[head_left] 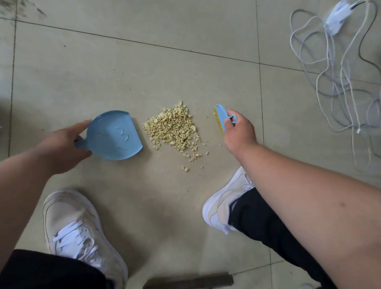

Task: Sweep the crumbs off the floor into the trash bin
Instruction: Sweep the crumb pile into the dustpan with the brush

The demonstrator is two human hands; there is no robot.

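Note:
A pile of pale yellow crumbs (173, 128) lies on the tiled floor, with a few loose bits trailing toward me. Left of the pile, a small blue dustpan (115, 136) sits flat on the floor with its straight lip facing the crumbs. My left hand (64, 148) grips it at the handle end. Right of the pile, my right hand (239, 131) holds a small blue brush with yellow bristles (221, 118), bristles turned toward the crumbs. No trash bin is in view.
My two white shoes (79, 234) stand on the floor near me, left and right. A tangle of white cables and a power strip (340, 70) lies at the far right. A dark wooden stool edge (188, 284) shows at the bottom.

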